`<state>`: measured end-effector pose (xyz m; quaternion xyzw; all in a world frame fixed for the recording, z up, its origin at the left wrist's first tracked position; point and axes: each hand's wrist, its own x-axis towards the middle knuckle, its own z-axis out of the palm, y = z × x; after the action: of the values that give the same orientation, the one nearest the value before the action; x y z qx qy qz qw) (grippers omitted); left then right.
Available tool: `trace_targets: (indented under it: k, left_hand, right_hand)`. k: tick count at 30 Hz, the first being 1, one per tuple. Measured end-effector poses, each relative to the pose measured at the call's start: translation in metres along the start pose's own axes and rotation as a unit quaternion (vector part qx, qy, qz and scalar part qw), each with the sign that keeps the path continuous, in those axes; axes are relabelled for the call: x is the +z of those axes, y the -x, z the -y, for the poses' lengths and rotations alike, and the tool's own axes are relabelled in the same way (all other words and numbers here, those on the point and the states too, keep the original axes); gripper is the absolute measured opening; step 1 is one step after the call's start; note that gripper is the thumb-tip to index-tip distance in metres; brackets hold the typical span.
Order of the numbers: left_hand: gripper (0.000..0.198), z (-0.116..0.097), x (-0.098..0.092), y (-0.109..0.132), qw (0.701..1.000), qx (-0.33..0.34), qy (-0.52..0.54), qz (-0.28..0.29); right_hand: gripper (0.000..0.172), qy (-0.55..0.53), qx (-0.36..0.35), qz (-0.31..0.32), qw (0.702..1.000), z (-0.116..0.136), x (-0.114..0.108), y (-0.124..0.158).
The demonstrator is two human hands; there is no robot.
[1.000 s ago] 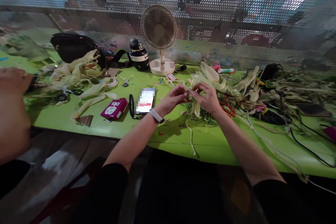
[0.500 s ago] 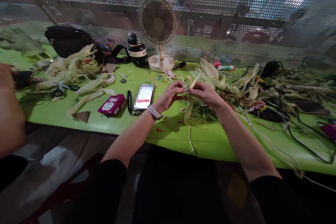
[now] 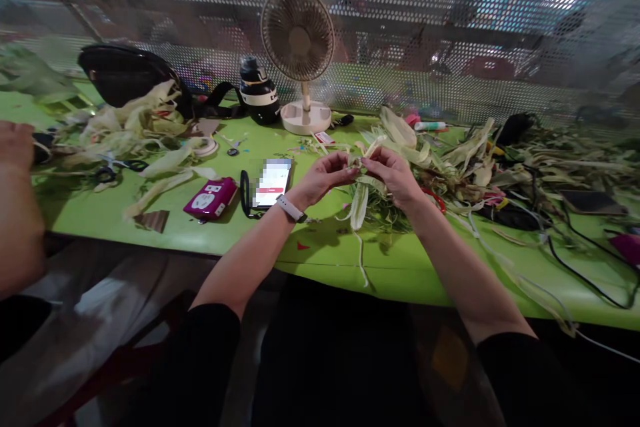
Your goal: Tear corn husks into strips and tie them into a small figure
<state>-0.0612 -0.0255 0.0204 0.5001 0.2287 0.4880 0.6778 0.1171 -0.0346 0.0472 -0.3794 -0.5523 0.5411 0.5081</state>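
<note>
My left hand [image 3: 327, 177], with a pale watch on its wrist, pinches one side of a small bundle of corn husk [image 3: 359, 203]. The fingers of my right hand [image 3: 393, 173] are closed on the bundle's other side. Pale strips stick up between the hands, and a wider green-white husk strip hangs below them. A white cord [image 3: 361, 260] trails down onto the green table [image 3: 330, 267]. Shredded green leaves [image 3: 383, 217] lie under and beside my right hand. My fingers partly hide the middle of the bundle.
A fan [image 3: 299, 47], a black bottle [image 3: 260, 97] and a black bag [image 3: 130, 77] stand behind. Left are a phone [image 3: 273, 182], a magenta case [image 3: 211, 199] and scissors [image 3: 106, 173]. Husks [image 3: 470, 160] and cables pile up right. Another person's arm [image 3: 17, 213] is at the far left.
The husk bundle has turned between my fingers, and its hanging strip now shows wider. My right fingers have shifted slightly. The other person's hand has moved a little into view.
</note>
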Motion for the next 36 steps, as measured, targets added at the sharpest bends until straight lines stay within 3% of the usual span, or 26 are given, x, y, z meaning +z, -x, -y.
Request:
trace_targets:
  k: [5, 8, 12, 16, 21, 23, 27, 30, 36]
  left_hand:
    - [0.036, 0.001, 0.002, 0.001, 0.999, -0.013, 0.019, -0.028]
    - [0.033, 0.0, 0.003, 0.001, 0.999, -0.016, 0.022, -0.045]
    - [0.029, -0.004, -0.001, 0.0, 0.997, -0.01, 0.027, -0.071]
    - [0.025, -0.009, -0.004, -0.001, 0.996, 0.007, 0.039, -0.078]
    - [0.027, -0.011, -0.004, 0.0, 0.998, 0.009, 0.036, -0.059]
    - [0.031, -0.011, -0.004, 0.0, 0.998, 0.004, 0.036, -0.051]
    - [0.036, -0.01, -0.005, 0.001, 0.999, -0.014, 0.036, -0.032]
    - [0.036, -0.011, -0.005, 0.002, 0.999, -0.031, 0.037, -0.011]
    - [0.033, -0.012, -0.005, 0.003, 0.998, -0.054, 0.027, 0.021]
  right_hand:
    - [0.052, 0.0, 0.009, -0.018, 1.0, -0.002, 0.0, -0.001]
    - [0.048, -0.016, 0.069, -0.021, 0.997, 0.0, 0.0, -0.001]
    - [0.026, -0.043, 0.175, -0.022, 0.983, 0.003, 0.0, -0.002]
    - [0.023, -0.006, 0.23, 0.04, 0.972, 0.001, -0.001, -0.002]
    - [0.016, 0.023, 0.184, 0.155, 0.97, -0.003, -0.001, 0.001]
    - [0.013, 0.004, 0.18, 0.174, 0.968, -0.003, -0.001, 0.002]
    - [0.014, -0.026, 0.173, 0.119, 0.977, -0.002, 0.0, 0.002]
    - [0.019, -0.012, 0.121, 0.076, 0.99, -0.005, 0.002, 0.0]
    - [0.045, 0.043, 0.035, 0.055, 0.997, -0.008, 0.005, 0.001]
